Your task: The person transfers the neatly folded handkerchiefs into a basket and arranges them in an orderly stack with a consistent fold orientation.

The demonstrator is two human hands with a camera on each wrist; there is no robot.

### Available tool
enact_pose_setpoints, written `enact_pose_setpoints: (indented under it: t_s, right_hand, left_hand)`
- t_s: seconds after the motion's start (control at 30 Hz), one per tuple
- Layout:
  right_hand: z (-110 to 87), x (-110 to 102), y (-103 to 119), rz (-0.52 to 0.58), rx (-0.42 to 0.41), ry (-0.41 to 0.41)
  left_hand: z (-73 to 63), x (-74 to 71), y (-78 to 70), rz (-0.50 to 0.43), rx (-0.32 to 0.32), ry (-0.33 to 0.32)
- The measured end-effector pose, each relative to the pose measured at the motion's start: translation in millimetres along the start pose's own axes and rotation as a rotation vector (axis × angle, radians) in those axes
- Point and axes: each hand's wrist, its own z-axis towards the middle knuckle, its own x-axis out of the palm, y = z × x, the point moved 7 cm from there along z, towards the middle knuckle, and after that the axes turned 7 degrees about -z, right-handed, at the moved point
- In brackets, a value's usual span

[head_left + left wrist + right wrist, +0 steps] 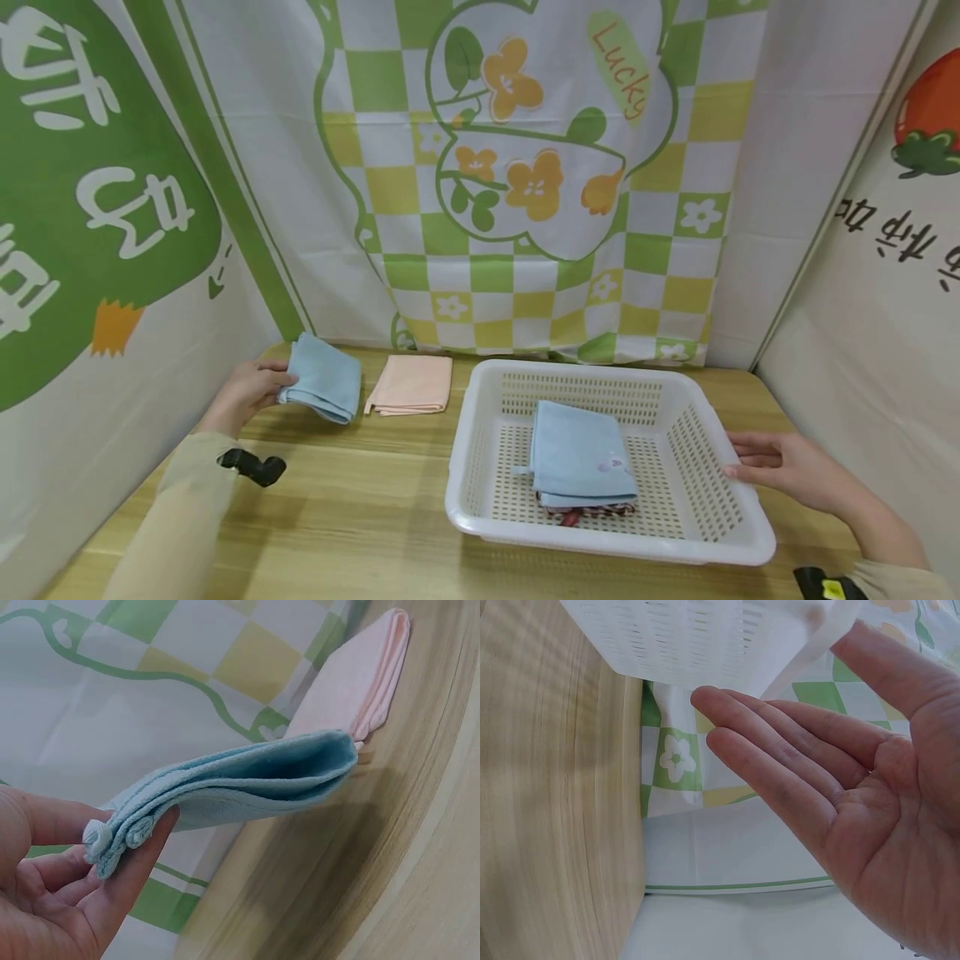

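My left hand (251,392) pinches a folded light blue towel (325,379) by one edge, thumb on one side and fingers on the other. In the left wrist view the layers of this blue towel (247,780) gape at the far end, raised over the table. Beside the white plastic basket (600,542), my right hand (787,467) has its thumb at the right rim. Straight fingers show in the right wrist view, near the outside of the basket wall (682,645). Inside the basket lies another folded blue towel (581,454) with a small printed figure, on top of a dark red patterned cloth (573,514).
A folded pink towel (411,385) lies on the wooden table (352,508) between the left hand and the basket. Printed curtains (540,308) hang along the table's back edge, and fabric walls stand on both sides.
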Motion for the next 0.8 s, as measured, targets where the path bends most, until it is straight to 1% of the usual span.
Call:
enact_pose_setpoints:
  t_s: [0.17, 0.47, 0.8]
  right_hand:
    - [-0.3, -1, 1, -0.011, -0.001, -0.004]
    - [-0.5, -1, 4, 0.006, -0.023, -0.005]
    - [-0.6, -1, 3, -0.011, -0.008, -0.002]
  left_hand:
    - [-3.1, 3.1, -3.1, -0.033, 0.004, 0.007]
    - [-9.6, 5.5, -7.0, -0.01, 0.011, 0.035]
    - [-21.9, 11.1, -11.2, -0.037, 0.027, 0.061]
